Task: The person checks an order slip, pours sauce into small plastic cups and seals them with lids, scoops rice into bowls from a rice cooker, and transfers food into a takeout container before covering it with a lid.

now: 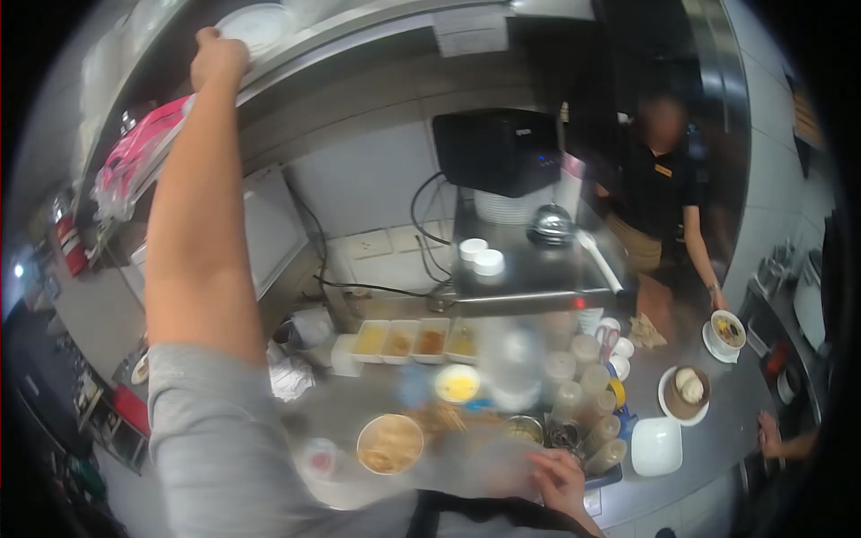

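Note:
My left hand [221, 61] is raised to the shelf at the upper left, its fingers closed on the rim of a round white lid-like disc [256, 27]. Low in the view, my right hand [560, 482] has curled fingers beside a hazy, translucent shape [489, 462]; blur hides what that is. Left of it on the counter stands a round tub [390, 444] of pale yellowish food. Behind are a small bowl of yellow food [457, 384] and a row of white seasoning trays [399, 341]. Several squeeze bottles [594, 408] cluster right of my right hand.
A co-worker [662, 170] in black reaches to a bowl of food [726, 332]; another person's hand [770, 436] rests at the right counter edge. A white square bowl [656, 446] and a brown bowl [689, 394] stand nearby. A black printer [498, 151] sits on the raised steel shelf.

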A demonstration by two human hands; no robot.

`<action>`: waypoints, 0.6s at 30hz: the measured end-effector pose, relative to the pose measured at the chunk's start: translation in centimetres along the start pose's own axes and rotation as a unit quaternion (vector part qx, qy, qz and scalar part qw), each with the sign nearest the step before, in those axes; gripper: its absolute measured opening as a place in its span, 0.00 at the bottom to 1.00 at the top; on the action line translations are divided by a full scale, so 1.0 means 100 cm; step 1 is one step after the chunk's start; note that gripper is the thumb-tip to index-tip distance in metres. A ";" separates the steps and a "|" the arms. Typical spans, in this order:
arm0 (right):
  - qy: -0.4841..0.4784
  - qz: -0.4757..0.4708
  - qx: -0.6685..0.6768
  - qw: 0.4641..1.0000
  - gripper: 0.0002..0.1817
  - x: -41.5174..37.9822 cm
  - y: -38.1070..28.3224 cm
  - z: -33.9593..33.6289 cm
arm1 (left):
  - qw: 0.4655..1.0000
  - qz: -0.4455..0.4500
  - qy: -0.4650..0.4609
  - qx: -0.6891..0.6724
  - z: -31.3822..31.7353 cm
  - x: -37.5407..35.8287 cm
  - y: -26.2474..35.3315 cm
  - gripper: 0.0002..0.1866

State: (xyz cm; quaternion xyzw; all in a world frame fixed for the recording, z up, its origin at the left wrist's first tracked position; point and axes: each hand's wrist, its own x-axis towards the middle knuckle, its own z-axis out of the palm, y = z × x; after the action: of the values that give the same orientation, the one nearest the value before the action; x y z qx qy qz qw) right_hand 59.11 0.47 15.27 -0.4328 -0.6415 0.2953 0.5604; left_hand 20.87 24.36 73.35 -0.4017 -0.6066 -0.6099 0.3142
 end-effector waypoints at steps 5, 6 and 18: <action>-0.088 0.172 0.243 0.951 0.20 0.026 -0.027 0.029 | 0.994 0.024 0.092 -0.047 0.002 -0.024 0.001 0.17; -0.107 0.168 0.248 0.948 0.20 0.032 -0.022 0.032 | 0.982 0.064 0.156 -0.090 -0.001 -0.026 -0.008 0.16; 0.086 0.350 0.482 0.798 0.32 0.076 0.036 0.031 | 0.907 -0.031 -0.260 -0.329 -0.152 -0.385 -0.152 0.11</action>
State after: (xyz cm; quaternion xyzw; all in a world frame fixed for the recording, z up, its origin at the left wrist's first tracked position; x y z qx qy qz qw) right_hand 56.94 9.12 15.07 -0.3252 -0.1698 0.7044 0.6076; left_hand 24.48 6.27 33.32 -0.6075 -0.4442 -0.6581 -0.0238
